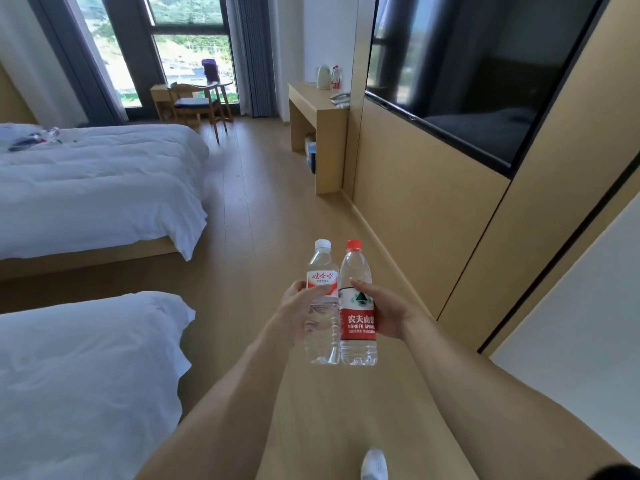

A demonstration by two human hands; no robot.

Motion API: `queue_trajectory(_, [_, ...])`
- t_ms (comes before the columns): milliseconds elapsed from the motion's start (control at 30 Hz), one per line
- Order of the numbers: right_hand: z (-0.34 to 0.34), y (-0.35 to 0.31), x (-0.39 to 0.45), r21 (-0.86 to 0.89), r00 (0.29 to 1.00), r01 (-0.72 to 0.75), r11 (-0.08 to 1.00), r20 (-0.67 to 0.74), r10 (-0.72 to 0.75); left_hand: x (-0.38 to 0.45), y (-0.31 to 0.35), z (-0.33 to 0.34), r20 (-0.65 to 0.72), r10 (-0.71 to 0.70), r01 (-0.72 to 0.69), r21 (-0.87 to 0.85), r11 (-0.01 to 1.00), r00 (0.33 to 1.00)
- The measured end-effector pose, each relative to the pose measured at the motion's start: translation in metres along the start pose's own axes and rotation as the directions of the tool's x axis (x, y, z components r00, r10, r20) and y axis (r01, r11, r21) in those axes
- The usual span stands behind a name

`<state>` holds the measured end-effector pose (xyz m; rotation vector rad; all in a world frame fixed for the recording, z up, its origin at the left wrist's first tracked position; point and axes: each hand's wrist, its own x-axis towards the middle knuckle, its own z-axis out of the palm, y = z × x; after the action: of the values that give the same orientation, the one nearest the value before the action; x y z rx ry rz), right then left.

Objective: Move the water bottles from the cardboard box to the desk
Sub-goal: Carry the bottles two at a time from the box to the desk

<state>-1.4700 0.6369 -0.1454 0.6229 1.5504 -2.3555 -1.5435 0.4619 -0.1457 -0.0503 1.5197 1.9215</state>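
Note:
My left hand [300, 311] grips a clear water bottle [322, 337] with a white cap and a white-and-red label. My right hand [384, 313] grips a second water bottle [357, 306] with a red cap and a red label. Both bottles stand upright, side by side and touching, over the wooden floor in front of me. The wooden desk [317, 109] stands far ahead against the right wall. On it are a white kettle [323, 76] and a red-labelled bottle [335, 77]. The cardboard box is not in view.
Two white beds [93, 188] [79, 375] fill the left side. An aisle of wooden floor [263, 209] runs between them and the panelled right wall with a black TV [485, 64]. A chair [197, 102] and small table stand by the window.

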Motion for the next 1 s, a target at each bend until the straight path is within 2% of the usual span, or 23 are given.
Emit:
queue_trajectory(400, [-0.028,-0.13,0.208,-0.046,0.985,-0.026,0.999,0.169,0.034,0.189,0.097,-0.008,-0.154,0.072,-0.073,0.0,0.997,0.985])
queue_trajectory(600, [-0.037,-0.206,0.292,-0.109,0.971,-0.043,0.993,0.229,0.067,0.268,0.154,-0.002,-0.183,0.112,-0.122,-0.043,0.992,0.977])
queue_trajectory(767, [-0.039,-0.246,0.354,-0.129,0.967,-0.066,0.989,0.236,0.095,0.324,0.19,-0.008,-0.211,0.122,-0.137,-0.057,0.989,0.97])
queue_trajectory(1000, [-0.037,-0.292,0.453,-0.15,0.973,-0.068,0.986,0.206,0.099,0.424,0.234,-0.036,-0.166,0.15,-0.162,-0.064,0.985,0.975])
